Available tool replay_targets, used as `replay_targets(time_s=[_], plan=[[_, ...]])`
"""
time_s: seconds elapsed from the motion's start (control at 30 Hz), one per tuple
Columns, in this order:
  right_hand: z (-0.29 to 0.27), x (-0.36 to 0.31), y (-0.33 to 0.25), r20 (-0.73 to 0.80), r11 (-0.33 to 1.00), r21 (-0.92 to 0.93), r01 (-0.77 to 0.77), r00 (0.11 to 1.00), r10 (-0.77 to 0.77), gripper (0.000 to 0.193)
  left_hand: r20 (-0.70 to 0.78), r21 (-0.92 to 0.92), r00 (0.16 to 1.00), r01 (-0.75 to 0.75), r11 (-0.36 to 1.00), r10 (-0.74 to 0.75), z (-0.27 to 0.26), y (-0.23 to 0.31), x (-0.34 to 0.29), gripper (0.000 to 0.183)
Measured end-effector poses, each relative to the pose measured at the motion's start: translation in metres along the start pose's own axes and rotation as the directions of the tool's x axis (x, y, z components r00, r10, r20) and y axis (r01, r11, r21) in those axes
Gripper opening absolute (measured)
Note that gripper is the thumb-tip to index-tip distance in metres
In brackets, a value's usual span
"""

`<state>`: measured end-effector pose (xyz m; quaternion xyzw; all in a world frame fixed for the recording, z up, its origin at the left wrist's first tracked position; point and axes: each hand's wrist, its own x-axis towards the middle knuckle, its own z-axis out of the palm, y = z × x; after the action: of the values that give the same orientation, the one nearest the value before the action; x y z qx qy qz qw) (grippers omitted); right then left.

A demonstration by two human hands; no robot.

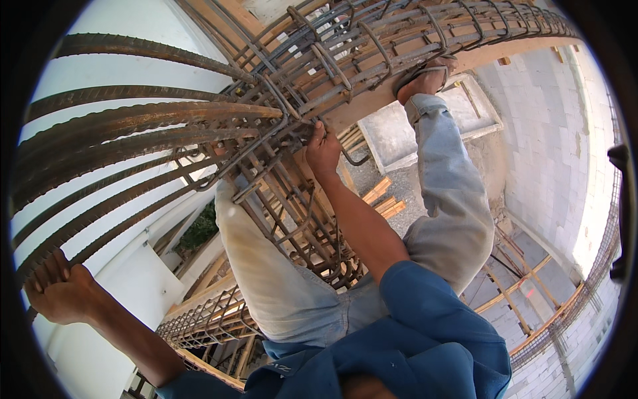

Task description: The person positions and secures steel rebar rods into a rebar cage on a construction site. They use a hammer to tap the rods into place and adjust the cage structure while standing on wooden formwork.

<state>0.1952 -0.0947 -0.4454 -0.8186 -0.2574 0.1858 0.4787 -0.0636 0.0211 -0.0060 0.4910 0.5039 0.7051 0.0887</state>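
Note:
My left hand (60,289) is closed around one of the ribbed, rusty rebars (100,203) that fan out on the left. At the joint of the steel cage, my right hand (323,151) is closed on a thin bent steel rod (345,151), whose hooked end curves out to the right of the fingers. Just above that hand, square stirrups (276,96) surround the bases of the thick bars. What the right fingertips press against is partly hidden among the crossing bars.
A long beam cage (399,50) runs to the upper right, with my sandalled foot (425,80) on its wooden formwork. Far below lie a concrete trough (399,136) and timber pieces (385,199). White block walls (545,126) rise at right; another rebar cage (206,319) lies lower left.

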Motion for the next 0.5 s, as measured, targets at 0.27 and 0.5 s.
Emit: replay_targets(time_s=[0.27,0.5], plan=[[-0.006,0.007,0.010,0.143,0.996,0.005,0.086,0.986,-0.086,0.038,0.227,-0.091,0.966,0.146,0.985,-0.122,0.006,0.009,-0.003,0.024],[-0.036,0.002,-0.002,0.396,0.999,0.042,-0.031,0.918,0.011,0.039,-0.008,0.337,0.963,-0.250,0.908,0.268,0.020,0.001,-0.188,0.055]])
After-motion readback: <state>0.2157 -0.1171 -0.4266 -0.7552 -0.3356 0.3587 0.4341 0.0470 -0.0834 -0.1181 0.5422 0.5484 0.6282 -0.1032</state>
